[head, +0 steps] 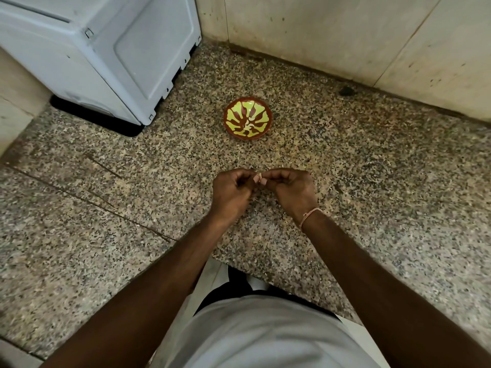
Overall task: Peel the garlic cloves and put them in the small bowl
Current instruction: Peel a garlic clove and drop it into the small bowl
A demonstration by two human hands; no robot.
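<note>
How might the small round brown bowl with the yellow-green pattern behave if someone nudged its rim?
The small round brown bowl with the yellow-green pattern would probably slide easily: it looks light, holding only a few pale pieces, and the speckled granite counter looks smooth. Its base looks narrower than its rim, so pressing there might tip it.

Speckled granite counter in a tiled corner
A pale grey boxy plastic appliance [101,49] stands far left beyond the hands; stained beige wall tiles [345,35] rise behind the brown-flecked stone countertop [385,181]
</note>
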